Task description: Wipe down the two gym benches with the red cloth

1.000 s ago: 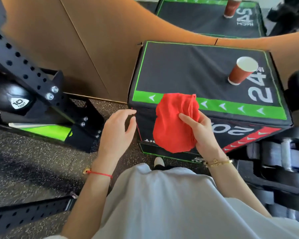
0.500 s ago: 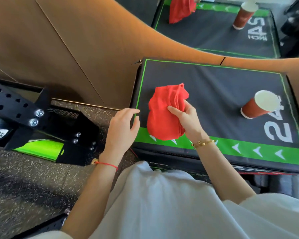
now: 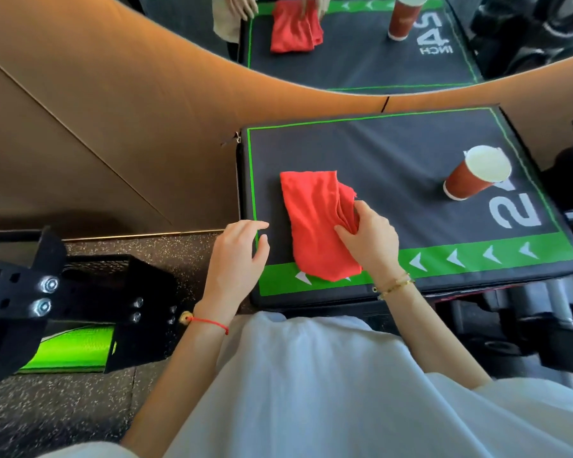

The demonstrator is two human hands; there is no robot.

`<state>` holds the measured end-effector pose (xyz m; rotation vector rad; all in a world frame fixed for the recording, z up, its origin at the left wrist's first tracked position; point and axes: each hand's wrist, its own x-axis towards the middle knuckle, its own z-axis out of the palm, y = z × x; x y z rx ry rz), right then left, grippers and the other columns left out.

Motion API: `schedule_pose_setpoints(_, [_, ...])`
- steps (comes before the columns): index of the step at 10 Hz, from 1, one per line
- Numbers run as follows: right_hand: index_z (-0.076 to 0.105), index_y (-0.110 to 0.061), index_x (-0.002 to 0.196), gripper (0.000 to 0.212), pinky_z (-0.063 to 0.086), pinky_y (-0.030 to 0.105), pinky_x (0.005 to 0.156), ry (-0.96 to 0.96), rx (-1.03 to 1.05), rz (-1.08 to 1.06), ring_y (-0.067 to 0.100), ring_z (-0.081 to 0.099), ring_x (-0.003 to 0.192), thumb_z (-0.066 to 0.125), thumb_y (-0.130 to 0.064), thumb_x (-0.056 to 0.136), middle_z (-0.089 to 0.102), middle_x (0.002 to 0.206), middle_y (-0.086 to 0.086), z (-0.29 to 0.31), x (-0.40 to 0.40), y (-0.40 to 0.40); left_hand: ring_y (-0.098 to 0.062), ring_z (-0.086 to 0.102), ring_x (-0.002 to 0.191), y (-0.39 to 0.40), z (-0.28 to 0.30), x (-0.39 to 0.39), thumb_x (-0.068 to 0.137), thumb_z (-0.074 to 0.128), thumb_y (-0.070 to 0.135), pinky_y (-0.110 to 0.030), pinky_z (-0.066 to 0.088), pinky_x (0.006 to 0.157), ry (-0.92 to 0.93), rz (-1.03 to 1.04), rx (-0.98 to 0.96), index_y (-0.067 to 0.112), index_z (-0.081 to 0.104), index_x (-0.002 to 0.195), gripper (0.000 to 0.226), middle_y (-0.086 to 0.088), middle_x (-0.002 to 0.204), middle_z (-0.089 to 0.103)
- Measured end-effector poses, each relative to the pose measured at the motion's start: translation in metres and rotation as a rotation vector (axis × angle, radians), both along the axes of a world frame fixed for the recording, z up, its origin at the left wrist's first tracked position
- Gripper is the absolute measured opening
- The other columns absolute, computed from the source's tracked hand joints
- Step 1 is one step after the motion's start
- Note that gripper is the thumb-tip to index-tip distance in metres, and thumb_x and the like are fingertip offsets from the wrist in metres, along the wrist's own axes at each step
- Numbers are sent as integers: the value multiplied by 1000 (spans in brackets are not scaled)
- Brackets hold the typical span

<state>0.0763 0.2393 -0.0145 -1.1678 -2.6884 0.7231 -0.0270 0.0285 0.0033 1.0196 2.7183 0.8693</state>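
Observation:
The red cloth (image 3: 318, 223) lies folded flat on the near left part of a black padded gym box (image 3: 394, 160) with green trim and a white "24". My right hand (image 3: 368, 239) pinches the cloth's right edge and rests on the pad. My left hand (image 3: 237, 256) hovers with loosely curled fingers at the box's near left corner, holding nothing.
A red paper cup (image 3: 475, 173) stands on the box's right side. A mirror (image 3: 361, 41) above the brown wall band reflects the box, cloth and cup. A black steel rack with bolts (image 3: 47, 292) and a green pad sit on the speckled floor at left. Dumbbells (image 3: 526, 319) lie at right.
My right hand carried the cloth from the box's front edge up onto the top and laid it flat. My view moved closer over the box; my left hand stayed at the corner.

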Motion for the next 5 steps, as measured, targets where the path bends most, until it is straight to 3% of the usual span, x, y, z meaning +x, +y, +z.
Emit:
schedule_pose_setpoints(2, [56,-10,126,48,44,43,91,69,52,-29,33,51,108,68,-22,82,57,115,12,4,24,4,-22,57,113,-2,-5,-1,93,56,13,-41,47,97,-3,-73,-3,12,66,114,24,-3,115,67])
schedule_pose_setpoints(5, [61,-14,122,38,43,38,97,225,58,64,27,49,110,67,-20,85,61,118,4,8,54,-31,-21,55,116,-20,-17,8,93,56,15,-40,46,99,2,-120,-45,12,66,116,25,-2,118,66])
